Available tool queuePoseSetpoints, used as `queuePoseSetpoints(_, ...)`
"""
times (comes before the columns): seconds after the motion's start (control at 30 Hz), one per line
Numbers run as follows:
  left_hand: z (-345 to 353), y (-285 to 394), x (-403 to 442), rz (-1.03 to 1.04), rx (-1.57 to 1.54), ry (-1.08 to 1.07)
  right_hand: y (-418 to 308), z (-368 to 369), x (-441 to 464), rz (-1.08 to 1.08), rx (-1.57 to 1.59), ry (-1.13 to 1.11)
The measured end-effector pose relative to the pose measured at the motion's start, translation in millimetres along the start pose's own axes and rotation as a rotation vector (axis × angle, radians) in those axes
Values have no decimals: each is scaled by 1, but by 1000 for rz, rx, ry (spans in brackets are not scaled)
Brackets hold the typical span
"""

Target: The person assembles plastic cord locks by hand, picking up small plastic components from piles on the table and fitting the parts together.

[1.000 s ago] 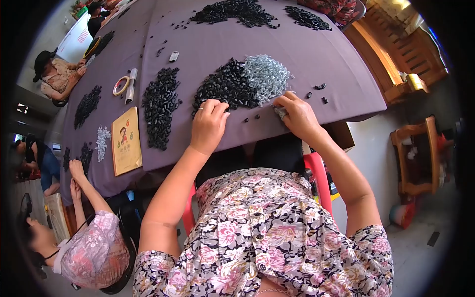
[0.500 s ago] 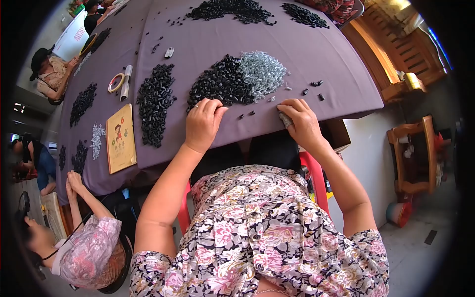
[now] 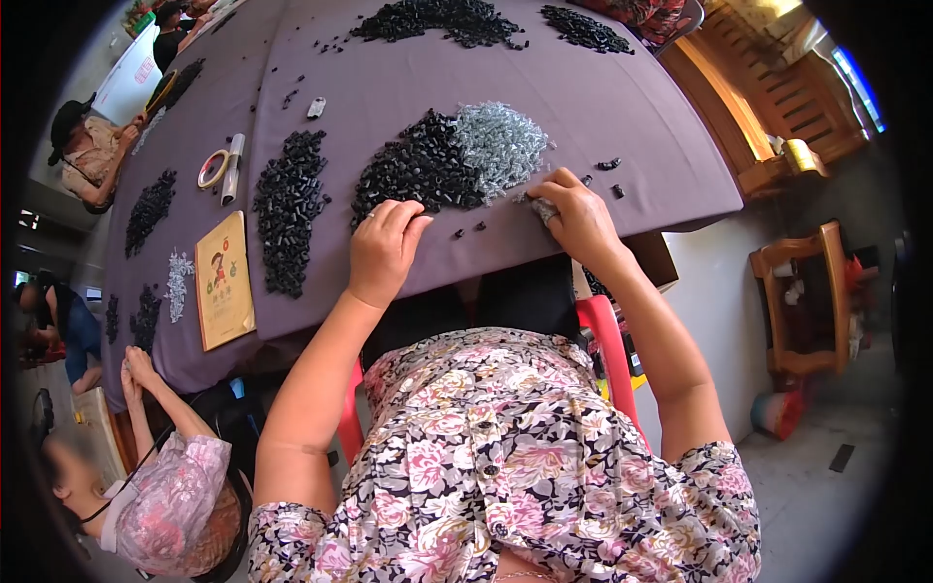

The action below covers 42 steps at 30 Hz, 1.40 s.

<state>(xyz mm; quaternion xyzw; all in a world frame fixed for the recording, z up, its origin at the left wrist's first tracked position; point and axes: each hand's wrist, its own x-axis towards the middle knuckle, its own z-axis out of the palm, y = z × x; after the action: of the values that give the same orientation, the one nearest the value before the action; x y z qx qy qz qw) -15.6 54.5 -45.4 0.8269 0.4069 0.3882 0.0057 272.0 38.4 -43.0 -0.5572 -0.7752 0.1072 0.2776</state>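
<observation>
- Near edge of the table (image 3: 671, 146): running just below both hands, which are working well apart; pieces pushed this way could be dropping off.
- Right hand (image 3: 583, 223): curling round a clump of clear pieces (image 3: 546, 208), fingertips lying just beside the clear pile (image 3: 501, 146).
- Left hand (image 3: 382, 248): bringing thumb and fingers close at the near-left border of the black pile (image 3: 413, 160); cannot tell whether a piece is held.
- Step, as judged: picking small pieces from both piles. Next move seems to be calling for a fine fingertip pinch, without scattering neighbours.
- Two loose black pieces (image 3: 480, 225): lying between the hands.
- Right side: cloth is giving room toward the near-right corner.
- Left side: a long black heap (image 3: 292, 214) is limiting sideways travel.
- Beyond: a wide strip of cloth is separating these piles from the far heap (image 3: 447, 21).
</observation>
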Motion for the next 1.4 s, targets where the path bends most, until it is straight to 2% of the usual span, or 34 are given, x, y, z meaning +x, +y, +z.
queuePoseSetpoints(0.1, 2, 0, 1, 25, -6, 9, -8, 3, 4, -4, 59, 31)
queuePoseSetpoints(0.23, -1, 3, 2, 7, 4, -21, -15, 10, 23, -6, -33, -94)
queuePoseSetpoints(0.33, -3, 4, 2, 7, 9, -23, -8, 7, 40, -112, -145, -184)
queuePoseSetpoints(0.47, -3, 4, 3, 34, 12, -11, -7, -16, 80, -128, -70, -99)
queuePoseSetpoints(0.57, -3, 5, 4, 15, 12, -25, -2, -22, 106, -43, 160, 19)
queuePoseSetpoints(0.6, -4, 5, 3, 9, 10, -26, 0, -20, 106, -32, 141, 69)
queuePoseSetpoints(0.67, -5, 5, 3, 4, 0, -17, 5, -11, 105, -14, 105, 162)
queuePoseSetpoints(0.87, -1, 1, 1, 16, -17, -16, -10, 5, 58, -102, -23, -33)
queuePoseSetpoints(1.07, -1, 1, 1, -6, -22, -14, -9, -5, 36, -170, -50, -78)
queuePoseSetpoints(1.23, 1, 0, 2, 24, -28, 30, -12, -9, 23, -161, -48, -17)
queuePoseSetpoints(1.4, -1, 2, 2, 9, -18, -32, -25, 1, 14, -216, -17, -57)
